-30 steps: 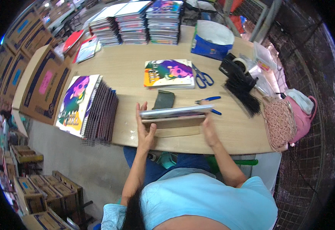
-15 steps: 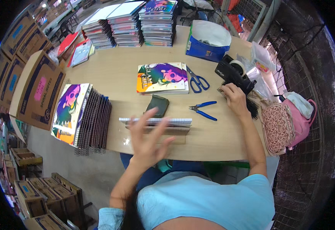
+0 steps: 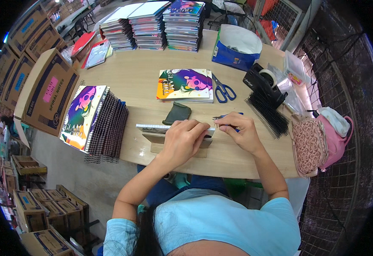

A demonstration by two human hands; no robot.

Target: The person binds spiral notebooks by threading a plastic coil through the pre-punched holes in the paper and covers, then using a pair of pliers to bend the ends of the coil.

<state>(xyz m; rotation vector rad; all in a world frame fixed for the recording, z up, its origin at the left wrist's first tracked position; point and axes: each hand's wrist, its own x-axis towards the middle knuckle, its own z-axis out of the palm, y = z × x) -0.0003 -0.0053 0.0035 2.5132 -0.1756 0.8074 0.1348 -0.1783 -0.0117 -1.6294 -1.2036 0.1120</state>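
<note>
1. Page block (image 3: 149,128) is stood on edge on the table (image 3: 131,77), just nearside of the dark green pad (image 3: 178,113) (landmark); a grey-brown board (image 3: 154,138) is set along its near face.
2. Left hand (image 3: 181,140) is draped over the block's top edge, nearside of the pad, fingers curled onto it; the block seems to be steadied by this grasp. Thumb contact is mostly hidden.
3. Right hand (image 3: 242,134) is held by the block's right end, right and nearside of the pad. Thumb and fingertips are brought together; whether a thin wire is pinched between them cannot be told.
4. Risk: the block could be tipped or its sheets fanned if left-hand pressure is eased, given the narrow footing. An end corner could be bent by too hard a pinch.
5. Risk: blue pliers (image 3: 240,113), right of the pad, are partly covered by the right hand and could be knocked by a sideways sweep.
6. Beyond the pad, a short notebook stack (image 3: 184,85) is laid flat, with scissors (image 3: 219,85) beside it.
7. Farther right of the pad, black coils (image 3: 268,114) are heaped against a tape dispenser (image 3: 261,84); reach that way is crowded, with the patterned pouch (image 3: 310,143) past them.
8. Left of the pad, a coil-bound stack (image 3: 84,111) is piled, the open carton (image 3: 47,96) behind; leftward room is limited by both.
</note>
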